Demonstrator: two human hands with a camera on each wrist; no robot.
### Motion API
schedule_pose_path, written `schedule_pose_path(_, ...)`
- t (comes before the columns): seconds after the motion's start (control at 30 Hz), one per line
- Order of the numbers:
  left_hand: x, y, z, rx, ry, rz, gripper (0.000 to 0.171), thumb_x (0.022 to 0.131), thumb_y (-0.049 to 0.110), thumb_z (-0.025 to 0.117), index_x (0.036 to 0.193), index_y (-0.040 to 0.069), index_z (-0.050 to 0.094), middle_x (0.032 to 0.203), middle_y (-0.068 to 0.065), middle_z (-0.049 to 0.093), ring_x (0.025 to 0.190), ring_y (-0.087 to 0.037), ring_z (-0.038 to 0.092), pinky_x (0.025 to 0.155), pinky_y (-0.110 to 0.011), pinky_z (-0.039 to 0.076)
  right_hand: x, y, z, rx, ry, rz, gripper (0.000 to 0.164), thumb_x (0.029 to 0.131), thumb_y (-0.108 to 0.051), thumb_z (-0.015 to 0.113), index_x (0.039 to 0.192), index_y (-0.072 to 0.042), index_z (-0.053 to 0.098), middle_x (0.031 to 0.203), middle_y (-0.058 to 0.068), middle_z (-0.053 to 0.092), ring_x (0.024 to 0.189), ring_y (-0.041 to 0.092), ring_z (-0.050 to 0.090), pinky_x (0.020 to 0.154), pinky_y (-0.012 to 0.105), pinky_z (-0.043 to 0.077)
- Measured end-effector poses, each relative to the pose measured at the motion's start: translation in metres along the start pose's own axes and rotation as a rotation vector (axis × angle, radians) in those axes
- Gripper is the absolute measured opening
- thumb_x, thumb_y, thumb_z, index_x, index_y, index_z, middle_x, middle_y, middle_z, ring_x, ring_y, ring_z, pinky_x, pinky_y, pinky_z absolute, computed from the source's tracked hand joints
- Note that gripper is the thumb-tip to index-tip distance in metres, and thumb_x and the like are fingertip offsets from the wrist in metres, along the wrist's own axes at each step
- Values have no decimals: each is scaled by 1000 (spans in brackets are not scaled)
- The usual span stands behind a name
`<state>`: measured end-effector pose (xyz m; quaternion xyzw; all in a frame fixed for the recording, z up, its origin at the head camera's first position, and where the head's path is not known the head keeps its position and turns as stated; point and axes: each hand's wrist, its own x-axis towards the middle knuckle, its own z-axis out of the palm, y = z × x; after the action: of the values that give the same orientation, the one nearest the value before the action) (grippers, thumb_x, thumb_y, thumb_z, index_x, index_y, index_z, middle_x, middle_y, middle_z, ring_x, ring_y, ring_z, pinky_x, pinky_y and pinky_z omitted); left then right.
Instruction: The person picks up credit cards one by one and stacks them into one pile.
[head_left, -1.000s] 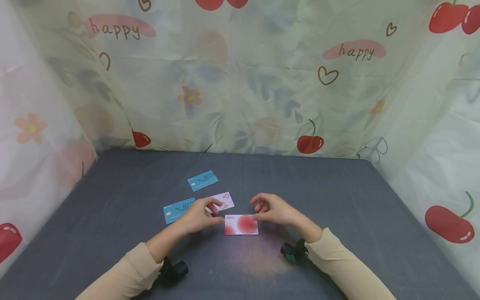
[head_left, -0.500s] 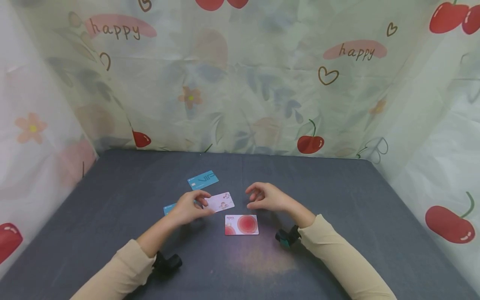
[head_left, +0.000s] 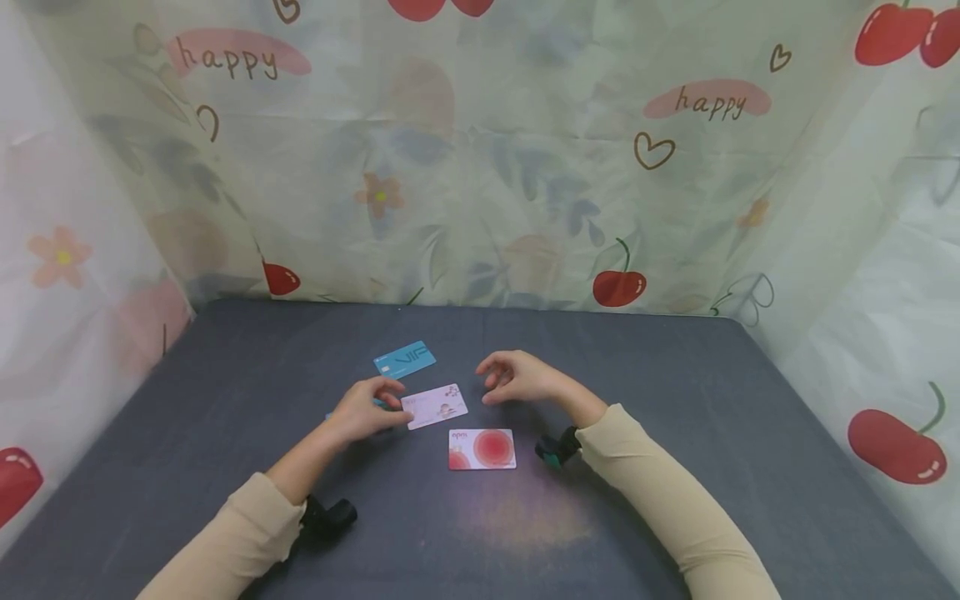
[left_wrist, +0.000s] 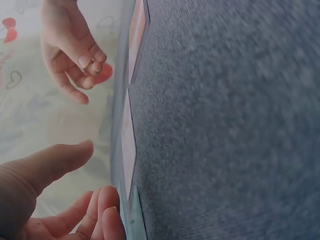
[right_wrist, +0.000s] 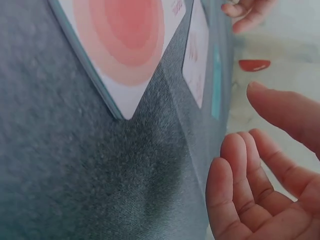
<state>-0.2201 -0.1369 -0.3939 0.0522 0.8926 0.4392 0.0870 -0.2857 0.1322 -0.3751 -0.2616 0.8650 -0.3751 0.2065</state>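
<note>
My left hand (head_left: 363, 411) hovers at the left end of a pale pink card (head_left: 433, 407), thumb and fingers apart, holding nothing. Beneath that hand lies a blue card (left_wrist: 137, 217), mostly hidden in the head view. A white card with red circles (head_left: 482, 449) lies flat nearer the front; its edge looks thick in the right wrist view. Farther back rests another blue card with "VIP" lettering (head_left: 405, 360). My right hand (head_left: 521, 377) hangs over the table, right of the pink card, its fingers loosely bent around nothing.
A dark grey cloth (head_left: 637, 500) covers the table. Pale printed curtains (head_left: 480, 167) with cherries and "happy" lettering enclose the back and sides. A black camera (head_left: 330, 518) sits on the left wrist, another camera (head_left: 557, 447) on the right.
Both hands have moved away from the red-circle card: the left one leftward and back to the pink card's end, the right one back and slightly left. The cards stay where they were.
</note>
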Motion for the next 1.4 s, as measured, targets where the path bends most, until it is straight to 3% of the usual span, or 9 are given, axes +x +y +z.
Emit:
schedule_pose_path(0.2, 1, -1, 3, 13, -16, -40, 49, 76, 16, 75, 118, -3, 57, 88, -12, 63, 78, -18, 53, 64, -24, 39, 13, 2, 0, 15, -34, 15, 46, 77, -9, 73, 118, 3, 57, 96, 13, 62, 74, 10, 58, 67, 20, 46)
schedule_pose_path(0.63, 6, -6, 10, -2, -15, -6, 54, 72, 11, 77, 117, -8, 54, 78, -9, 64, 60, -10, 49, 54, -23, 41, 34, 6, 3, -38, -133, 10, 45, 76, -6, 74, 117, 0, 58, 97, 13, 60, 72, 9, 55, 66, 18, 44)
schedule_pose_path(0.87, 6, -4, 10, -8, -31, -25, 55, 72, 10, 77, 117, -8, 53, 74, -6, 62, 58, -8, 49, 54, -22, 41, 41, 8, 6, -74, -170, -6, 46, 75, -7, 75, 116, 0, 58, 97, 12, 58, 72, 9, 53, 67, 18, 44)
schedule_pose_path(1.4, 7, -2, 11, 67, -25, -81, 54, 72, 10, 77, 118, -6, 53, 72, -5, 58, 57, -11, 48, 52, -22, 38, 47, 4, 13, -155, -175, 6, 48, 73, -11, 77, 116, -4, 57, 92, 8, 53, 71, 9, 48, 66, 17, 41)
